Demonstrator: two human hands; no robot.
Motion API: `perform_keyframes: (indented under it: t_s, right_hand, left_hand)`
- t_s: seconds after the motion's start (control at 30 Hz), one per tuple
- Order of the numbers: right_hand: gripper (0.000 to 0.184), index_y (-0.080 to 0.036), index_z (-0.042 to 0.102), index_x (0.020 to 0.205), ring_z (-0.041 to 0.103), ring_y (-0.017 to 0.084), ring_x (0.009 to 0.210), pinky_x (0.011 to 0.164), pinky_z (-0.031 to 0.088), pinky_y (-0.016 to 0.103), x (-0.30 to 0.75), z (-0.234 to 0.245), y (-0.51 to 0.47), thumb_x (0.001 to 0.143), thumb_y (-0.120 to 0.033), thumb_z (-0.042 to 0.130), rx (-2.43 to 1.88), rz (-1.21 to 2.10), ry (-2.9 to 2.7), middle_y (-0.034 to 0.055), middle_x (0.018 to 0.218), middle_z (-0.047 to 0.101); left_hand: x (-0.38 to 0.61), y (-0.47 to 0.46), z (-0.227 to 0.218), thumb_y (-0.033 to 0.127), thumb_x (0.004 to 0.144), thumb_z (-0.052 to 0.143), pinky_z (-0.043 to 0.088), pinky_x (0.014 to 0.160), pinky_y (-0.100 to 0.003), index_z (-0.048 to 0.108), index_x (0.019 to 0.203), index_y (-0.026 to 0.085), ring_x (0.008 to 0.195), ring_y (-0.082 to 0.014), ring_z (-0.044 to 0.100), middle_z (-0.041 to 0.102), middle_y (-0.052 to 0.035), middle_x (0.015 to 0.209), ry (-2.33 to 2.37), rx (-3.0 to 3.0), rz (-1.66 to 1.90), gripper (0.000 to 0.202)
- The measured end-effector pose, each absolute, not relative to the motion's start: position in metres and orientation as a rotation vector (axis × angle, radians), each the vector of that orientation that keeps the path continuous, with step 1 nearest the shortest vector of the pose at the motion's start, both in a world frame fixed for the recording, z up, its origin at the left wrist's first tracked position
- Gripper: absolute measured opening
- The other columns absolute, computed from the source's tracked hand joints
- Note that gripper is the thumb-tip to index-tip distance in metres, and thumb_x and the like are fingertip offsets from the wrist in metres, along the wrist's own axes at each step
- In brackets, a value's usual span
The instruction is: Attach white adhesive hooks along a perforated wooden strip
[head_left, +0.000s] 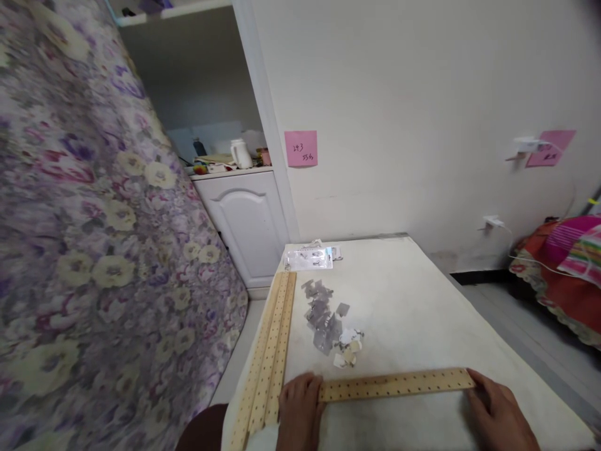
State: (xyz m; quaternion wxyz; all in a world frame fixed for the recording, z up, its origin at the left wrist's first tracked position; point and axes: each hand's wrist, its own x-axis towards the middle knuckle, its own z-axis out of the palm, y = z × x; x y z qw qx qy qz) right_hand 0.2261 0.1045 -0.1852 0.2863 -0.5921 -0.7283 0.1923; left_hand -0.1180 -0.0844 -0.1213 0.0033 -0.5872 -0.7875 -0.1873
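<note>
A long wooden strip with rows of small holes (pixel 397 384) lies crosswise near the front of the white table (pixel 422 300). My left hand (pixel 300 410) grips its left end with fingers curled over it. My right hand (pixel 500 413) holds its right end, fingers closed around the tip. Two more perforated wooden strips (pixel 270 351) lie side by side along the table's left edge, right beside my left hand. A heap of small grey metal pieces and pale tags (pixel 328 322) sits just beyond the strip I hold.
A clear plastic packet (pixel 310 258) lies at the table's far edge. A flowered curtain (pixel 94 238) hangs at the left. A white cabinet (pixel 248 219) with a jug stands behind. Pink notes (pixel 301 148) are on the wall; red bedding (pixel 563 275) is at the right.
</note>
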Motion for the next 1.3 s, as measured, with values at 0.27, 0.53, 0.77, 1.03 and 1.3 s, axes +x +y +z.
perform_keyframes:
  t_s: [0.27,0.53,0.77,1.03,1.3]
  right_hand:
    - [0.042,-0.019,0.058,0.104,0.06,0.022,0.082,0.078,0.048,0.034,0.189,-0.132,0.098,0.082,-0.051,0.042,-1.456,0.614,-1.848,0.0092,0.1,0.061]
    - [0.014,-0.023,0.059,0.078,0.058,0.016,0.073,0.069,0.042,0.026,0.058,-0.097,0.068,0.079,-0.028,0.046,-1.07,0.964,-2.262,0.0005,0.077,0.062]
    - [0.008,-0.024,0.057,0.076,0.057,0.015,0.071,0.066,0.038,0.025,0.032,-0.109,0.065,0.075,-0.024,0.049,-1.13,0.915,-2.306,-0.0012,0.077,0.06]
    - [0.007,-0.023,0.055,0.072,0.056,0.015,0.069,0.064,0.037,0.024,0.033,-0.109,0.065,0.074,-0.024,0.048,-1.128,0.965,-2.242,-0.0013,0.073,0.06]
    - [0.009,-0.021,0.054,0.07,0.054,0.015,0.065,0.062,0.039,0.025,0.034,-0.105,0.071,0.073,-0.023,0.047,-1.055,1.044,-2.178,-0.0005,0.068,0.058]
  left_hand:
    - [-0.122,-0.087,-0.13,0.027,0.083,0.052,0.04,0.098,-0.045,0.056,0.117,0.025,0.107,-0.0237,0.056,0.063,-0.0078,0.112,-2.333,-1.854,-0.611,0.034]
    - [-0.125,-0.094,-0.138,0.02,0.082,0.05,0.042,0.099,-0.051,0.044,0.127,0.02,0.111,-0.0239,0.054,0.06,-0.0109,0.115,-2.046,-1.871,-0.605,0.045]
    - [-0.128,-0.095,-0.142,0.01,0.076,0.047,0.044,0.098,-0.051,0.043,0.126,0.017,0.112,-0.0246,0.054,0.059,-0.0122,0.116,-2.027,-1.849,-0.643,0.051]
    - [-0.127,-0.095,-0.144,0.01,0.075,0.048,0.046,0.095,-0.051,0.046,0.125,0.018,0.11,-0.0255,0.055,0.06,-0.0123,0.115,-2.027,-1.83,-0.717,0.05]
    - [-0.127,-0.096,-0.145,0.011,0.077,0.048,0.047,0.096,-0.05,0.047,0.125,0.017,0.113,-0.0256,0.054,0.06,-0.0128,0.117,-2.032,-1.835,-0.763,0.048]
